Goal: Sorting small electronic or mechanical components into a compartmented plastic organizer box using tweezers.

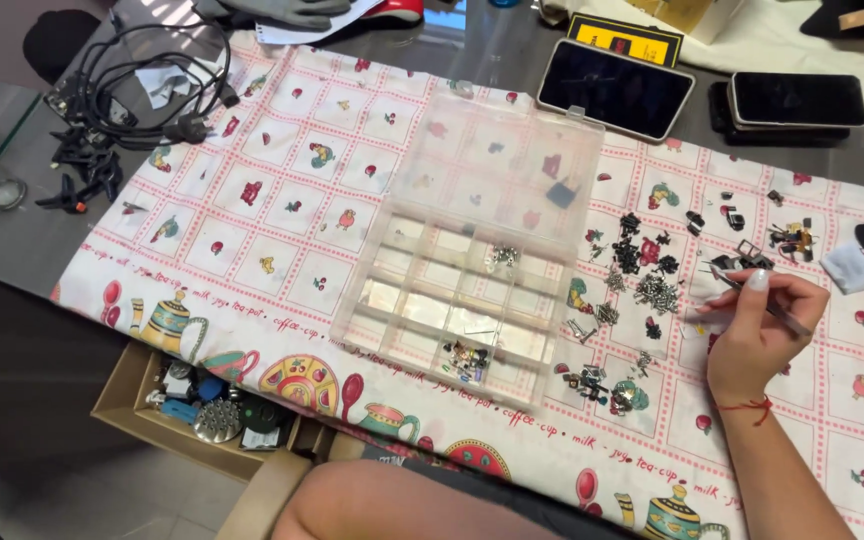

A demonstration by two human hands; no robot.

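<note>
Thin metal tweezers [774,312] are pinched in the right hand [757,330] over small loose dark screws [656,291], beside the clear plastic compartment box [472,250], near the table's right edge

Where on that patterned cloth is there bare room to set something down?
The cloth is bare between the cables and the organizer box. It is crowded right of the box, where small parts lie by the right hand holding tweezers.

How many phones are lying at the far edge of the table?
2. One phone lies face up just beyond the clear organizer box; the other phone lies to its right. More may lie out of frame.
</note>
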